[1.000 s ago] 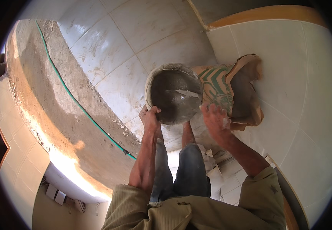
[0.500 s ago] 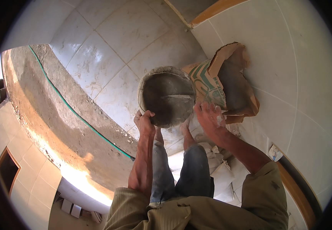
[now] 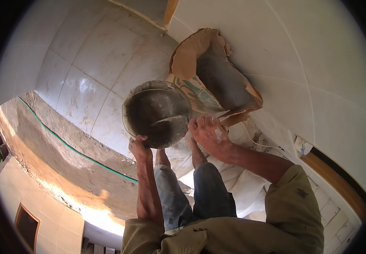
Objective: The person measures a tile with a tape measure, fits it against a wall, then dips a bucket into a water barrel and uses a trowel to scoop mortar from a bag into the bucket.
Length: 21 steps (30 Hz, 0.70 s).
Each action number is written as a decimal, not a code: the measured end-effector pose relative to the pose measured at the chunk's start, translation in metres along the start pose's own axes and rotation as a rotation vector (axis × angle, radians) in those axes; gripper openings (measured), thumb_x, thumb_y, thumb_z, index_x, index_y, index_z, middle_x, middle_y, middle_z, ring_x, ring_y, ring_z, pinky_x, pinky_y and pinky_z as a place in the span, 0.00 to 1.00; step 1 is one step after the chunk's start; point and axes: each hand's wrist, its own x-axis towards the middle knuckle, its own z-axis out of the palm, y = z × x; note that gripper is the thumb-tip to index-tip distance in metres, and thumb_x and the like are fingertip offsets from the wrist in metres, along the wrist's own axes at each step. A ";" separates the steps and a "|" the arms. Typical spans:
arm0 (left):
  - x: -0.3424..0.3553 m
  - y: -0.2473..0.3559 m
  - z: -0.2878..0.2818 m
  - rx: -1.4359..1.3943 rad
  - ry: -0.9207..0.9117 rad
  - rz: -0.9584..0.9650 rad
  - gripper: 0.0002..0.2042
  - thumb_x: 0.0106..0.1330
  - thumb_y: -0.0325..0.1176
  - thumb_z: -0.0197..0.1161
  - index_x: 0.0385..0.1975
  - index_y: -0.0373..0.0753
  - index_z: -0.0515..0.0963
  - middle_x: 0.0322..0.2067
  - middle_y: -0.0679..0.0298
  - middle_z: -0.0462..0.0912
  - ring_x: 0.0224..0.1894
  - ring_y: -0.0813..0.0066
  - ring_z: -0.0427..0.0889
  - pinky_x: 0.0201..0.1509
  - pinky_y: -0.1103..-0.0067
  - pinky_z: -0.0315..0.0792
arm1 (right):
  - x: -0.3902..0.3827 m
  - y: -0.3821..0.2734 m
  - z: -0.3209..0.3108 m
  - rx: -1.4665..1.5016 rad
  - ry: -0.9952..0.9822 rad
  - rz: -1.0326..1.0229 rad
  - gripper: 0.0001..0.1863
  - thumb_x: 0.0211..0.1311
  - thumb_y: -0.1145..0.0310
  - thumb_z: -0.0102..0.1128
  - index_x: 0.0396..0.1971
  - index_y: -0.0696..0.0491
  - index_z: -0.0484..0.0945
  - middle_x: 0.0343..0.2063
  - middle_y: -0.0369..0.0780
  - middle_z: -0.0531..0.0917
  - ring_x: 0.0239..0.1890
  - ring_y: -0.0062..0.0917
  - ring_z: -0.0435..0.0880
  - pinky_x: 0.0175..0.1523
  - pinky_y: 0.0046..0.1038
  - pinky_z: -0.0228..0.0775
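A round, dust-caked bucket is held in front of me, above my feet. Its inside looks dark grey, with a pale streak across it. My left hand grips the near left rim, thumb over the edge. My right hand, whitened with powder on its back, closes its curled fingers at the near right rim. Just beyond that hand stands a torn-open brown paper sack with green print, right up against the bucket. Grey powder shows inside the sack.
Large pale tiles cover the surface beyond the bucket. At left, a green hose runs along a strip of bare dirt. A light wall rises on the right. Pale sacks lie beside my right leg.
The view has turned, so bucket, hands and sack appear farther left. The sack now shows more beyond the bucket than beside it. Both hands stay at the rim.
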 end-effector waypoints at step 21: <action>0.000 -0.023 0.036 0.091 -0.166 -0.032 0.17 0.47 0.21 0.53 0.41 0.31 0.73 0.39 0.60 0.77 0.42 0.68 0.77 0.51 0.75 0.71 | -0.045 0.121 0.153 0.799 -0.228 0.670 0.15 0.53 0.69 0.59 0.39 0.59 0.69 0.34 0.49 0.80 0.37 0.45 0.82 0.42 0.45 0.73</action>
